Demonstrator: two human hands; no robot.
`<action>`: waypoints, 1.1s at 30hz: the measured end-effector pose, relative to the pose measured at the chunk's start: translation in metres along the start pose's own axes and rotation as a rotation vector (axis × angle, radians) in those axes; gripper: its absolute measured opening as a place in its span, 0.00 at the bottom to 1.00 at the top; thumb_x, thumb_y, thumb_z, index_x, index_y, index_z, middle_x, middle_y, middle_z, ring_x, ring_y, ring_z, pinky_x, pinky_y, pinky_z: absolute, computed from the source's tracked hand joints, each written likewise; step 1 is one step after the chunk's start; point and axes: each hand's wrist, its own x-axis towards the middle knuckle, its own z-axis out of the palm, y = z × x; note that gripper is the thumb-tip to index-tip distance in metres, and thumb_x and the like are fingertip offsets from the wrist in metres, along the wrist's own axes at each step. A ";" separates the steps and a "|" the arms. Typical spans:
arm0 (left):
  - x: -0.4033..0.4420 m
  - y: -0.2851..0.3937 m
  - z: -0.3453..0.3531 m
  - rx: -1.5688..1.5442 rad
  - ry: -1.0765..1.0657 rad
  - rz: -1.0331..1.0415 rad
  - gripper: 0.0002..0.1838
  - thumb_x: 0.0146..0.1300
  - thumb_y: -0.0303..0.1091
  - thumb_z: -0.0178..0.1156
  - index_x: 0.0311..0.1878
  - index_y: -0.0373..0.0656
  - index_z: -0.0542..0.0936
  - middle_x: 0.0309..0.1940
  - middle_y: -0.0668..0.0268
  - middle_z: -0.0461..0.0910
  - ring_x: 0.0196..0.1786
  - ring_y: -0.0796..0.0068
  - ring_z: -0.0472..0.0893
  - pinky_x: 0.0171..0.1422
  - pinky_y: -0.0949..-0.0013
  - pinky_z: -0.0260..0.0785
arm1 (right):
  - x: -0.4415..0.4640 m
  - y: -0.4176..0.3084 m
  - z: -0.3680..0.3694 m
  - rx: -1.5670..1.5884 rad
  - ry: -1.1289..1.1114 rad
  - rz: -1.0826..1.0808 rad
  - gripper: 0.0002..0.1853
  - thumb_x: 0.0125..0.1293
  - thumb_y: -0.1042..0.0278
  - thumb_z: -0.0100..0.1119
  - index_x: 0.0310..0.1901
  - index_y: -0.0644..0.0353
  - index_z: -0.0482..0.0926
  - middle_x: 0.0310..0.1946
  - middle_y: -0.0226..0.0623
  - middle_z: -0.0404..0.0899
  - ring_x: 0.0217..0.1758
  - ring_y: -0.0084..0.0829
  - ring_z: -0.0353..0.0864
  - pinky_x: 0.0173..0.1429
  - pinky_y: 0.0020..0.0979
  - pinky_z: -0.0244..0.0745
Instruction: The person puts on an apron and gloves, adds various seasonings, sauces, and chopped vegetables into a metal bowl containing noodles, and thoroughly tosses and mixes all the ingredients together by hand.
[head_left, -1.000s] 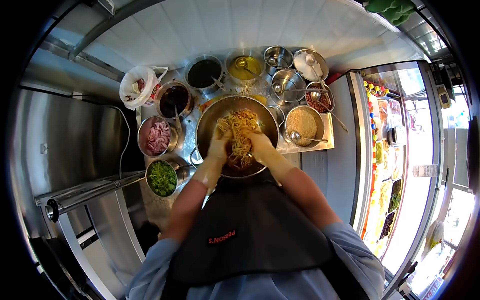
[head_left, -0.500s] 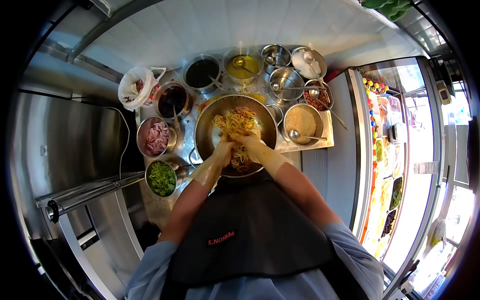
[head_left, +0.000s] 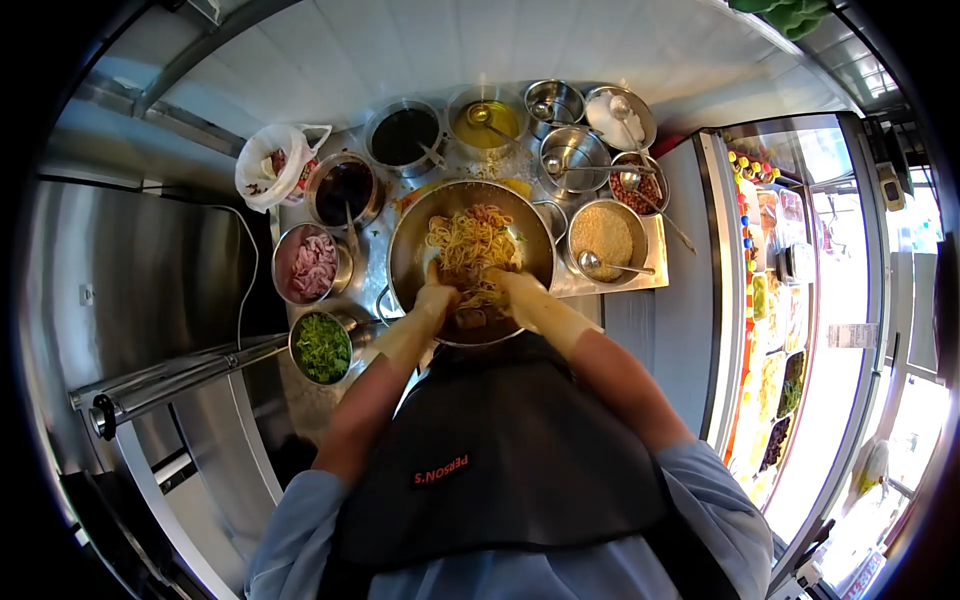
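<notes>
A wide metal pot (head_left: 405, 240) stands in front of me with sauced noodles (head_left: 475, 238) heaped in it. My left hand (head_left: 437, 294), in a thin see-through glove, reaches in from the near left with its thumb upward and its fingers curled into the strands. My right hand (head_left: 513, 290), gloved too, grips noodles from the near right. Noodles lie between the two hands, which are apart. The fingertips of both are partly buried. Darker sauce and bits show at the pot's near side.
Around the pot stand bowls of chopped greens (head_left: 322, 348), sliced pink meat (head_left: 314, 266), dark sauce (head_left: 346, 188), yellow oil (head_left: 490, 135), peanuts (head_left: 640, 190) and pale crumbs (head_left: 605, 235). Several hold ladles with jutting handles. A white bag (head_left: 262, 165) sits back left; a glass display case (head_left: 770, 300) is on the right.
My hands were close together at the pot's middle; now they are spread apart, with noodles showing between them. The noodle heap has shifted and loosened.
</notes>
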 end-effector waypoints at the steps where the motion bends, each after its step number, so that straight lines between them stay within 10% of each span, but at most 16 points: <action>1: 0.033 -0.047 -0.016 0.058 -0.018 0.053 0.49 0.70 0.23 0.66 0.90 0.56 0.55 0.67 0.52 0.82 0.51 0.58 0.87 0.46 0.58 0.83 | 0.031 0.022 -0.002 -0.003 -0.006 -0.041 0.20 0.77 0.78 0.59 0.68 0.66 0.80 0.58 0.45 0.88 0.58 0.44 0.88 0.62 0.45 0.86; 4: 0.021 -0.017 0.003 0.004 -0.011 0.003 0.54 0.68 0.20 0.63 0.92 0.58 0.47 0.67 0.51 0.82 0.48 0.56 0.86 0.42 0.55 0.83 | 0.060 0.040 -0.007 0.046 0.130 -0.106 0.20 0.76 0.77 0.61 0.68 0.66 0.79 0.58 0.46 0.88 0.60 0.45 0.88 0.64 0.49 0.86; 6: -0.010 0.020 0.006 0.102 -0.034 -0.091 0.58 0.66 0.17 0.62 0.92 0.60 0.42 0.65 0.51 0.82 0.45 0.54 0.85 0.41 0.52 0.83 | 0.008 -0.009 -0.007 0.119 -0.192 -0.081 0.19 0.78 0.69 0.66 0.67 0.64 0.81 0.57 0.43 0.89 0.59 0.44 0.87 0.63 0.49 0.85; 9: 0.005 -0.014 0.015 -0.344 0.109 -0.263 0.50 0.66 0.17 0.61 0.88 0.61 0.55 0.56 0.53 0.82 0.43 0.54 0.84 0.41 0.47 0.83 | 0.015 0.016 -0.006 0.082 -0.021 0.128 0.19 0.76 0.68 0.67 0.65 0.62 0.82 0.57 0.42 0.89 0.51 0.42 0.89 0.51 0.49 0.86; 12: -0.013 -0.006 0.031 -0.383 0.154 -0.226 0.46 0.64 0.17 0.59 0.84 0.58 0.62 0.53 0.53 0.81 0.44 0.51 0.84 0.44 0.38 0.84 | 0.053 0.040 -0.016 0.197 0.086 -0.004 0.13 0.76 0.71 0.66 0.59 0.63 0.84 0.49 0.40 0.91 0.42 0.39 0.90 0.41 0.46 0.86; 14: -0.021 0.038 0.004 -0.383 0.089 -0.286 0.41 0.68 0.21 0.59 0.84 0.57 0.64 0.64 0.48 0.81 0.56 0.44 0.87 0.51 0.36 0.83 | 0.031 -0.006 -0.024 -0.297 0.227 -0.244 0.14 0.75 0.69 0.70 0.57 0.64 0.85 0.46 0.40 0.91 0.43 0.38 0.90 0.43 0.42 0.86; 16: -0.053 0.114 0.022 0.697 0.300 0.141 0.32 0.70 0.27 0.63 0.77 0.44 0.73 0.69 0.45 0.81 0.67 0.46 0.84 0.65 0.41 0.80 | 0.011 -0.066 -0.002 -0.393 0.243 -0.157 0.20 0.75 0.61 0.71 0.60 0.64 0.83 0.52 0.45 0.91 0.51 0.38 0.91 0.51 0.40 0.87; 17: -0.008 0.071 0.011 1.109 0.509 0.730 0.28 0.71 0.34 0.65 0.73 0.41 0.78 0.67 0.45 0.82 0.70 0.45 0.81 0.77 0.47 0.72 | -0.017 -0.082 0.034 -0.509 0.333 -0.209 0.21 0.74 0.59 0.71 0.62 0.63 0.83 0.53 0.47 0.91 0.53 0.41 0.91 0.54 0.41 0.86; 20: 0.053 0.092 0.039 1.213 -0.032 1.046 0.24 0.76 0.46 0.61 0.71 0.50 0.84 0.68 0.57 0.84 0.74 0.48 0.77 0.81 0.49 0.68 | 0.098 -0.053 0.014 -1.149 0.248 -0.496 0.31 0.67 0.59 0.75 0.71 0.54 0.79 0.67 0.50 0.85 0.69 0.51 0.84 0.72 0.45 0.79; 22: 0.061 0.098 0.033 1.409 -0.055 0.913 0.25 0.79 0.53 0.58 0.70 0.52 0.85 0.72 0.60 0.82 0.77 0.51 0.75 0.82 0.51 0.67 | 0.082 -0.054 0.015 -1.670 0.007 -0.631 0.36 0.66 0.57 0.77 0.74 0.53 0.76 0.73 0.46 0.80 0.75 0.48 0.79 0.76 0.44 0.75; 24: 0.050 0.102 0.012 1.524 0.061 0.409 0.30 0.78 0.60 0.57 0.71 0.53 0.84 0.74 0.58 0.81 0.78 0.52 0.76 0.82 0.52 0.68 | 0.045 -0.060 0.001 -1.557 0.062 -0.491 0.37 0.66 0.56 0.78 0.75 0.55 0.74 0.73 0.45 0.80 0.75 0.44 0.79 0.76 0.42 0.75; 26: 0.010 0.092 0.005 1.264 0.077 0.155 0.38 0.74 0.59 0.64 0.79 0.46 0.76 0.73 0.52 0.81 0.77 0.51 0.77 0.77 0.53 0.74 | 0.033 -0.061 0.004 -1.437 0.116 -0.388 0.39 0.66 0.55 0.78 0.75 0.56 0.73 0.73 0.43 0.80 0.74 0.40 0.80 0.75 0.40 0.76; 29: 0.044 0.001 0.007 0.425 -0.044 0.320 0.35 0.78 0.49 0.62 0.82 0.44 0.71 0.68 0.52 0.84 0.71 0.51 0.82 0.74 0.53 0.78 | 0.038 -0.018 0.008 -0.118 -0.116 -0.386 0.29 0.74 0.64 0.74 0.72 0.60 0.74 0.66 0.42 0.83 0.67 0.31 0.83 0.67 0.37 0.81; 33: 0.003 0.048 0.001 -0.138 0.000 0.161 0.31 0.79 0.32 0.60 0.83 0.45 0.69 0.65 0.53 0.85 0.63 0.55 0.86 0.70 0.55 0.80 | 0.009 -0.063 0.011 -0.185 0.053 -0.223 0.29 0.77 0.63 0.71 0.73 0.60 0.73 0.65 0.44 0.84 0.58 0.38 0.87 0.61 0.43 0.87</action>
